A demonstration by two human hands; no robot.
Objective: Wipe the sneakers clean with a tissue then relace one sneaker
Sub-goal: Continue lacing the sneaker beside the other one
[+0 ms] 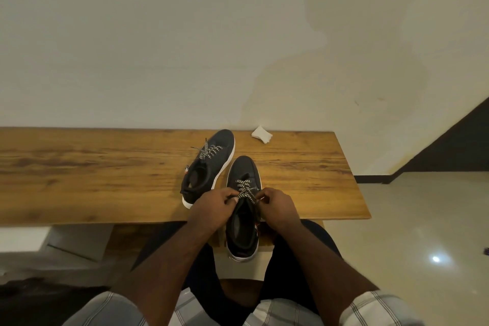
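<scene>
black low-top sneaker with white sole (243, 167): set at the near edge of the wooden worktop (105, 167), heel overhanging, toe pointed away. its black-and-white patterned lace (244, 188) is pinched by curled fingers of the left hand (211, 206) and the right hand (277, 206), one end each. second matching laced sneaker (211, 159): laid just left, angled. folded white tissue (261, 134): placed behind, near the wall.

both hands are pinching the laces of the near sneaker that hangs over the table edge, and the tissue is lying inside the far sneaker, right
Not quite. The head view shows the tissue lying on the wooden table by the wall, beside the far sneaker's toe, not inside it. The rest holds: the left hand and right hand pinch the laces of the near sneaker, which hangs over the table edge.
</scene>
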